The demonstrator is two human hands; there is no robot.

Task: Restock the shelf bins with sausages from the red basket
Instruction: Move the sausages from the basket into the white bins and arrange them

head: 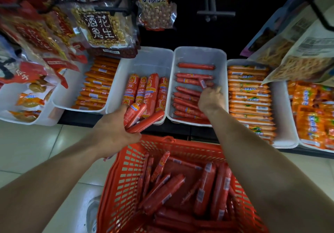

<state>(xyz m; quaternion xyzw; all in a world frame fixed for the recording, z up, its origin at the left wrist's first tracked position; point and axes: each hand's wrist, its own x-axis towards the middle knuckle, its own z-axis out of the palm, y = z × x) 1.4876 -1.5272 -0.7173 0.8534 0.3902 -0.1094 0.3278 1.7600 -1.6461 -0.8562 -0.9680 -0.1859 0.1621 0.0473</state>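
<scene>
A red basket [122, 178] sits on the floor below me, holding several red sausages of different sizes. My left hand [115, 129] grips a bunch of thick red sausages [142, 118] at the front edge of a white bin [144, 59] that holds several thick sausages upright. My right hand [210, 98] reaches into the neighbouring white bin [198, 53], closed on a thin red sausage [203, 84] above several thin ones lying crosswise.
More white bins flank these: orange sausages [97, 84] on the left, orange-wrapped sticks [249, 95] on the right, orange packets [312, 109] far right. Bags of peanuts [101, 26] and snacks hang from hooks above the bins. Pale floor tiles [36, 142] lie below.
</scene>
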